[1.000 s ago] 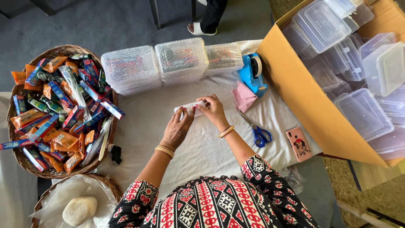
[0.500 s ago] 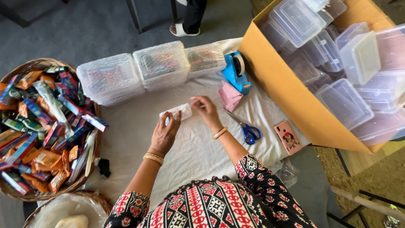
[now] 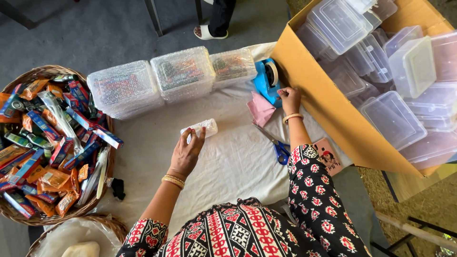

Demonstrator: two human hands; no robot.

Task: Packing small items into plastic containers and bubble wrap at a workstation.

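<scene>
Left hand [image 3: 186, 153] pinched a small bubble-wrapped bundle [image 3: 200, 128] against the white cloth [image 3: 228, 162], fingers closed on its near end. Right hand [image 3: 289, 98] sat at the blue tape dispenser [image 3: 266, 81], right of the bundle, fingertips together on what looked like the tape end; hard to tell. Risk: one-handed grip was light, so the crinkly wrap could spring open, or the tape could stick to itself. Scissors [image 3: 278, 147], blue-handled, lay right of the bundle. Wrapped boxes [image 3: 181, 76] sat beyond it, a woven basket [image 3: 28, 216] of glossy packets to its left.
</scene>
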